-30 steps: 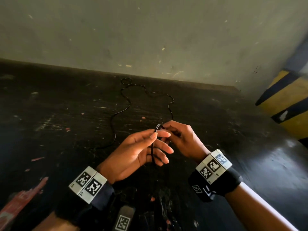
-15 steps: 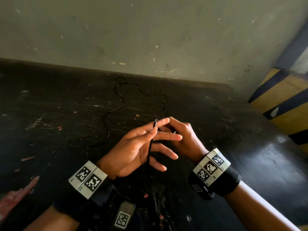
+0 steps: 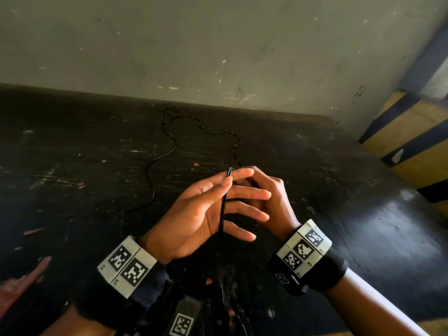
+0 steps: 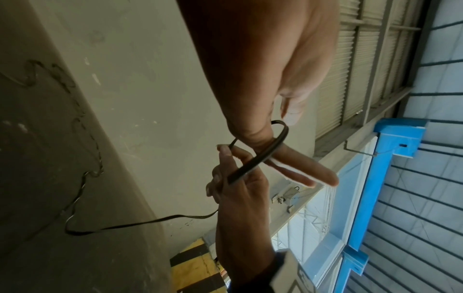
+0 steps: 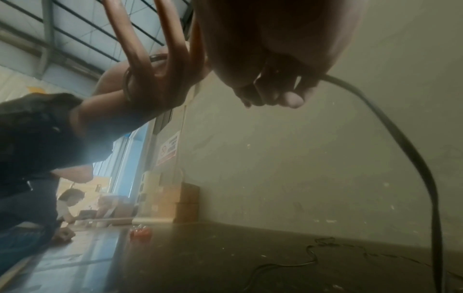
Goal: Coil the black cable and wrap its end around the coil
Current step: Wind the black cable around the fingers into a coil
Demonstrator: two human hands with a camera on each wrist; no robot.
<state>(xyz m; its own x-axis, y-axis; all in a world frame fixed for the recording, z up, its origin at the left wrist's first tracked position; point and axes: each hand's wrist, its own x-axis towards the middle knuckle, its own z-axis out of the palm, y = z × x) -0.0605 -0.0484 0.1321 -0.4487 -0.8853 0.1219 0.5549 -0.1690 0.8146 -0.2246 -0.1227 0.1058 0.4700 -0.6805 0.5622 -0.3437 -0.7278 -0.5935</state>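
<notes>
A thin black cable (image 3: 222,209) runs down across my left palm, and its fold sticks up between thumb and forefinger. My left hand (image 3: 225,184) is palm up and pinches that fold, its other fingers spread straight. My right hand (image 3: 278,197) sits just behind those fingers, curled round the cable. In the left wrist view the cable (image 4: 260,158) loops over my left forefinger and the right hand (image 4: 235,190) pinches it. In the right wrist view my right hand (image 5: 275,93) grips the cable (image 5: 413,158), which hangs down to the table. The rest of it snakes loose over the dark table (image 3: 72,166) toward the wall.
A grey wall (image 3: 218,44) bounds the table at the back. A yellow and black striped post (image 3: 412,141) stands at the right. In the right wrist view there are cardboard boxes (image 5: 185,202), a red thing (image 5: 140,234) on the floor and a crouching person (image 5: 70,200) far off.
My left fingers have spread out straight. The right hand has slid in behind them with the cable. The fold stays pinched at the left thumb.
</notes>
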